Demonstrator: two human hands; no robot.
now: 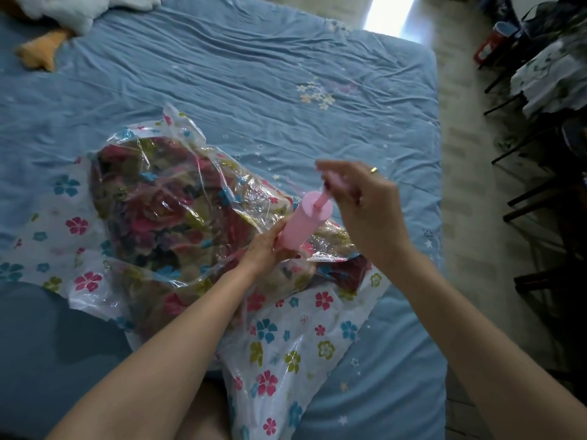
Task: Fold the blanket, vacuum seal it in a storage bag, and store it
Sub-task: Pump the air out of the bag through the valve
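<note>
A bed (pixel 286 74) in wrinkled blue sheet fills the room — pale floor (pixel 460 154), dark chairs (pixel 540 192) right.

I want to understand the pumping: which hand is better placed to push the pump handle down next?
The right hand: its grip is already on the raised handle, above the pink pump. The left hand holds the pump's lower barrel.

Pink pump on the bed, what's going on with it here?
A person is working a pink hand pump on a flowered storage bag lying on the blue bed. The left hand grips the pump's barrel; the right hand holds its handle, pulled out. The floral blanket is already inside the bag.
</note>
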